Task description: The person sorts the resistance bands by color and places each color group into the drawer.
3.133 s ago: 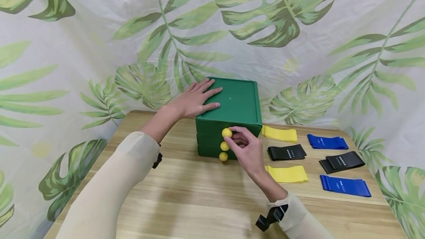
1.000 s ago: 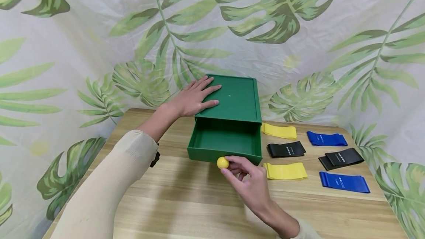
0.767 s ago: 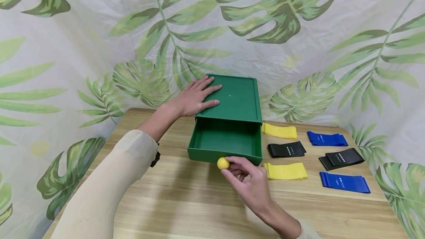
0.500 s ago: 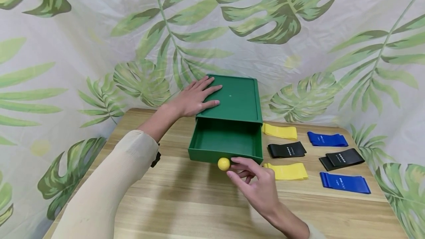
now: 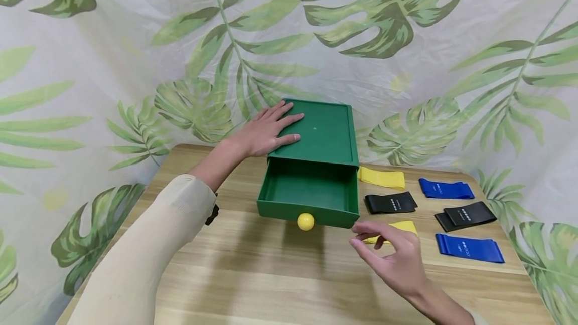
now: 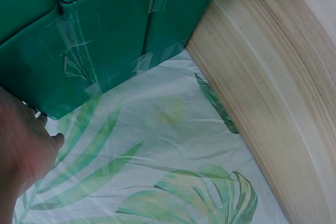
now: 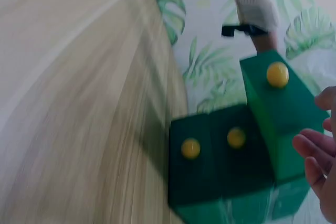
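We rest our left grip [image 5: 264,135] flat on top of the green box [image 5: 326,137] | the top drawer [image 5: 336,217], with a yellow knob [image 5: 305,221], sticks out of the box's front | our right grip [image 5: 395,257], loose and holding nothing, hangs front-right of the box

The green rectangular top drawer [image 5: 309,189] is now extended. The bare right hand [image 5: 395,257] has released the round yellow knob [image 5: 305,221].
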Demonstrator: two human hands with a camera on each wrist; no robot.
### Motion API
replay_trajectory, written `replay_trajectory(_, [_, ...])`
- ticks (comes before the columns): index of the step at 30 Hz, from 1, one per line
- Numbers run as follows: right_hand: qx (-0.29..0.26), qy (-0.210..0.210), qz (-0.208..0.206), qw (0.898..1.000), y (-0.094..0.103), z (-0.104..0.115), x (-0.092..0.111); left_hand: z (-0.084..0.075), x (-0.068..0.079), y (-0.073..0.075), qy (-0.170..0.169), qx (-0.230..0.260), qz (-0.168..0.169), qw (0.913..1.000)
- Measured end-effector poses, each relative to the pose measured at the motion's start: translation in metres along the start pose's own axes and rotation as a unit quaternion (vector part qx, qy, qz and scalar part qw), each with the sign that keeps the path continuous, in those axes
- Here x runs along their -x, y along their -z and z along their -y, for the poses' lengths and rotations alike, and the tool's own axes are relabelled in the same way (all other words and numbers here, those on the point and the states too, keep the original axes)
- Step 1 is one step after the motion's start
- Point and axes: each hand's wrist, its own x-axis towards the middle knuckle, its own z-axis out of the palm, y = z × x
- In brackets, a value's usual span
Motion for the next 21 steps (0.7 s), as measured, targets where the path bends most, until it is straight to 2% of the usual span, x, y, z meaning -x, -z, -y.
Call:
replay_trajectory(9, [0.056, -0.021, 0.012, 0.998, 0.033, -0.04, 0.007, 0.001, 0.001, 0.001, 0.0, 0.0, -0.003, 1.0])
replay_trajectory(16, [0.082, -0.003, 0.056, 0.995, 0.052, -0.082, 0.007, 0.001, 0.002, 0.002, -0.001, 0.005, -0.006, 1.0])
replay_trajectory(21, [0.117, 0.002, 0.093, 0.989, 0.064, -0.109, 0.009, -0.001, 0.002, 0.001, -0.001, 0.004, -0.002, 1.0])
